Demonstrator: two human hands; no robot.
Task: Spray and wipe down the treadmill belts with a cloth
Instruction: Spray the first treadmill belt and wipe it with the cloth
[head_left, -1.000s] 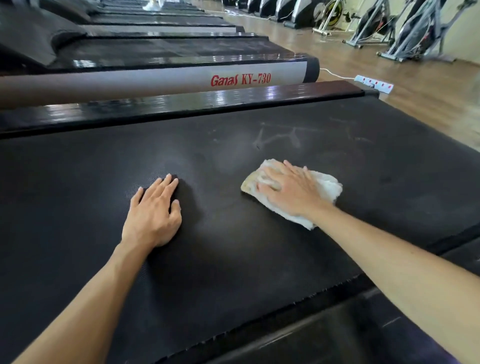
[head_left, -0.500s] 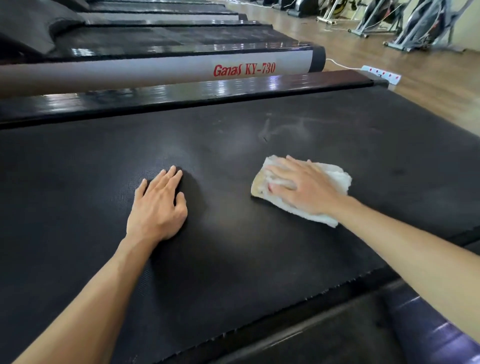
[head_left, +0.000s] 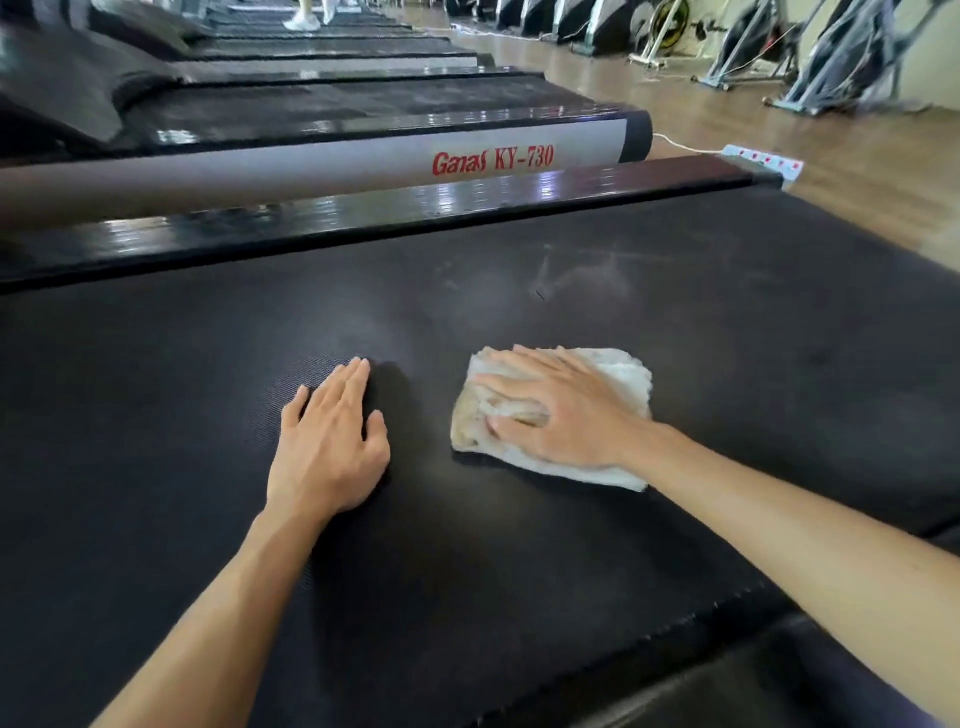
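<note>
Up close, a person's right hand (head_left: 563, 415) presses flat, fingers straight, on a folded white cloth (head_left: 621, 376) lying on a black treadmill belt (head_left: 727, 322). Beside it, the left hand (head_left: 327, 441) rests flat and relaxed on the belt, holding nothing.

Black ribbed belt (head_left: 519, 571); white, tan-stained cloth (head_left: 618, 371)

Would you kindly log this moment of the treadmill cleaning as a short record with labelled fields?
setting: gym floor, row of treadmills
surface: black treadmill belt
left hand: flat on the belt, fingers straight, holding nothing
right hand: pressing flat on the cloth
cloth: white, folded, yellowed at its left end, lying on the belt
marks: pale smears on the belt beyond the cloth
neighbour: side rail lettered Ganas KY-730
floor: white power strip
spray bottle: not in view
</note>
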